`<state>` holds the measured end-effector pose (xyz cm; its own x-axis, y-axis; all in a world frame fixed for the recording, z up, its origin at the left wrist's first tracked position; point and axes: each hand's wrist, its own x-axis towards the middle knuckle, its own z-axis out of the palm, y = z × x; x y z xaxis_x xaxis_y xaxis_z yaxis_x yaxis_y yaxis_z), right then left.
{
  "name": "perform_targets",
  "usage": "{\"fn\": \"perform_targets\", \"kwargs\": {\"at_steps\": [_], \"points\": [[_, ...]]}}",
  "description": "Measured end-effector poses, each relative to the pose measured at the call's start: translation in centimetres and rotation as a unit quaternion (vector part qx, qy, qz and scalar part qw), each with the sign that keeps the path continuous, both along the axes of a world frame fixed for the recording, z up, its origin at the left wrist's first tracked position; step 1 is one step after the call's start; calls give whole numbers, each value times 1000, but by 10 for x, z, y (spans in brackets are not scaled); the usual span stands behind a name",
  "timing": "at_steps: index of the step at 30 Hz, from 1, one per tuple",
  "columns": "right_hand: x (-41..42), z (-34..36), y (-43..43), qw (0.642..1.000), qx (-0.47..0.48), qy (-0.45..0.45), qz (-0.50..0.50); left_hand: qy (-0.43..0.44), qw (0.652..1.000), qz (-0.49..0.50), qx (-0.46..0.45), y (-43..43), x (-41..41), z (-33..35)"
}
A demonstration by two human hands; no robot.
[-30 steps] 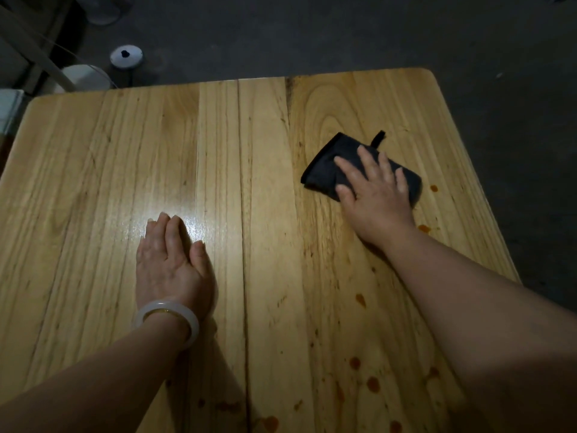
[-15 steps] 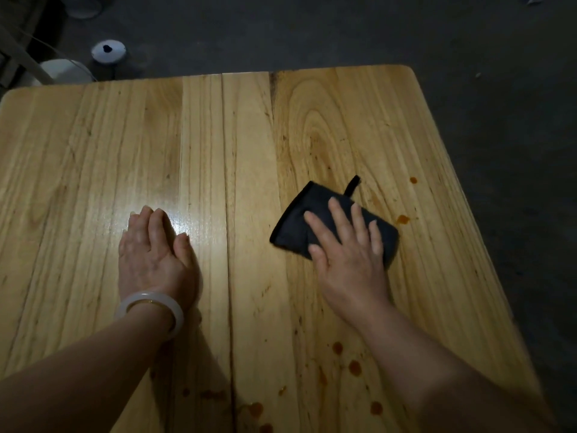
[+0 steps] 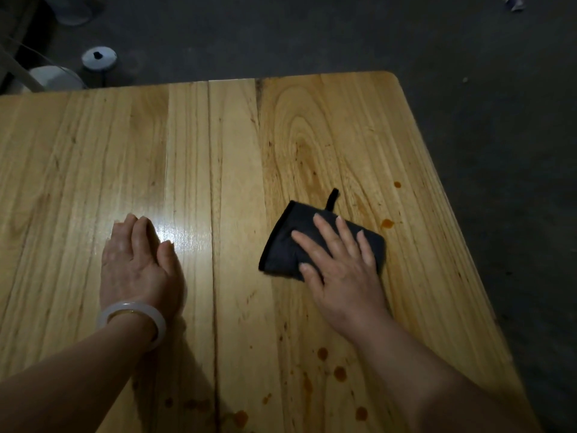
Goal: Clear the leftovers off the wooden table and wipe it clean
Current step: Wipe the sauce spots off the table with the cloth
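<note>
Right grip (image 3: 343, 270) spread flat, pressing the dark cloth (image 3: 284, 245) at three o'clock on the wooden bench (image 3: 312, 126); left grip (image 3: 137, 264) lies open-palmed at nine. Reddish spots (image 3: 339, 373) dot the planks at five; dim grey floor (image 3: 312, 32) beyond.

You wear a thick, smooth, milky-white bangle (image 3: 131, 314) round your left wrist, at about 8 o'clock from the middle of the view; a thin gold-coloured line runs along its inner edge. Your left forearm (image 3: 78, 379), at 8 o'clock, and right forearm (image 3: 437, 385), at 4 o'clock, are bare. Your left hand (image 3: 137, 267) and right hand (image 3: 340, 267) have short, rounded nails.
</note>
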<state>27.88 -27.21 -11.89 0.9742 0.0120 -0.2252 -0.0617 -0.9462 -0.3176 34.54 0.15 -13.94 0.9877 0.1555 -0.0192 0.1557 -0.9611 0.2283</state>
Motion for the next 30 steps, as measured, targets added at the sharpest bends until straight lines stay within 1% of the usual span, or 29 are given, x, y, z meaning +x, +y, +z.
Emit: {"fn": "perform_targets", "kwargs": {"at_steps": [14, 17, 22, 25, 30], "points": [[87, 0, -80, 991, -45, 4, -127, -2, 1000, 5, -2, -2, 2, 2], [97, -1, -83, 984, -57, 14, -166, -6, 1000, 3, -1, -3, 1, 2], [93, -2, -62, 974, -35, 18, -225, -3, 1000, 1, 10, 1, 2, -3], [76, 1, -43, 977, -32, 12, -212, -1, 1000, -3, 18, 2, 3, -2], [30, 1, -20, 994, -17, -8, -108, 2, 1000, -5, 22, 2, 2, -3]]}}
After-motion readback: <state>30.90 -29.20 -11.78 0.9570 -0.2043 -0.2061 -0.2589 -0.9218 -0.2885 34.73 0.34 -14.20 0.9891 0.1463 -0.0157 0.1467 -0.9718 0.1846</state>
